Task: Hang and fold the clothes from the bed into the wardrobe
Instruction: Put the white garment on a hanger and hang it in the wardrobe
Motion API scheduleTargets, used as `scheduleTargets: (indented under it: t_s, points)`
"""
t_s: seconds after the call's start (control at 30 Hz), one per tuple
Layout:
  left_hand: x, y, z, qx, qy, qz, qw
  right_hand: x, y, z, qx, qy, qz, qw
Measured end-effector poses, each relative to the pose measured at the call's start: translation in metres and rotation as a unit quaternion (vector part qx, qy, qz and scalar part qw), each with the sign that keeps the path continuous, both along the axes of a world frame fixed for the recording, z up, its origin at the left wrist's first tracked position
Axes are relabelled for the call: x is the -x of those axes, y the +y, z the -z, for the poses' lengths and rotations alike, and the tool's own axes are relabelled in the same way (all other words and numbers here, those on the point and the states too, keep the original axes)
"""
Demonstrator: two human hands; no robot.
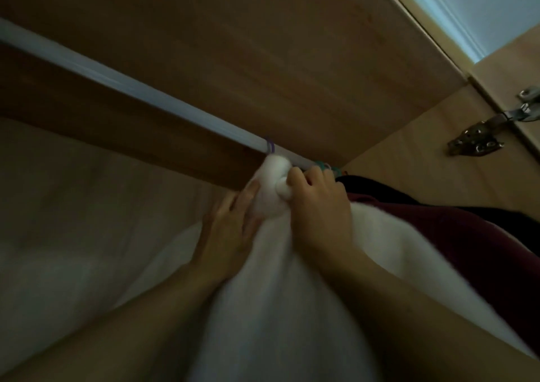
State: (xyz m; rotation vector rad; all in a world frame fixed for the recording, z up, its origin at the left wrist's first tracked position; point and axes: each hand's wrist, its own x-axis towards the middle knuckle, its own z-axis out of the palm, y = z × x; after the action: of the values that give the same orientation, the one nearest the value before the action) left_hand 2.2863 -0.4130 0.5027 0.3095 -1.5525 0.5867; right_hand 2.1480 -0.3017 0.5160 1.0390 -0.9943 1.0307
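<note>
The white garment [271, 279] looks soft, light and floppy, best held at the neck by its purple hanger hook [270, 144] on the rail [117, 80]. Right hand [318, 206] fingers bunch the fabric there; left hand [230, 229] presses flat at 9 o'clock. The wardrobe [263, 45] also holds a maroon garment [467, 241] at 3 o'clock.

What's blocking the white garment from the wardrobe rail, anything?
Nothing visible. A purple hanger hook already sits over the rail, just above the white garment. The right hand grips the fabric at its top and the left hand rests flat on it. A maroon garment hangs close on the right.
</note>
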Motion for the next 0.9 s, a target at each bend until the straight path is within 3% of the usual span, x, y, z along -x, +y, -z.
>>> scheduleTargets:
  t_s: [0.17, 0.27, 0.47, 0.63, 0.77, 0.9]
  points:
    - [0.046, -0.006, 0.016, -0.134, 0.002, 0.02, 0.991, 0.015, 0.002, 0.004, -0.083, 0.063, 0.093, 0.99]
    - [0.068, -0.018, 0.017, -0.139, -0.017, 0.043, 0.989, 0.035, 0.003, 0.017, -0.171, 0.084, 0.154, 0.97]
    - [0.124, -0.026, 0.01, -0.17, -0.066, 0.142, 0.973, 0.078, 0.013, 0.029, -0.196, 0.121, 0.257, 0.939]
    - [0.129, -0.03, 0.017, -0.184, -0.071, 0.158, 0.968, 0.087, 0.01, 0.039, -0.196, 0.124, 0.287, 0.929]
    - [0.105, -0.037, 0.035, -0.208, -0.057, 0.153, 0.964, 0.079, 0.008, 0.05, -0.218, 0.096, 0.303, 0.923]
    - [0.087, -0.042, 0.074, -0.312, 0.019, 0.042, 0.949, 0.07, 0.012, 0.08, -0.257, 0.058, 0.314, 0.912]
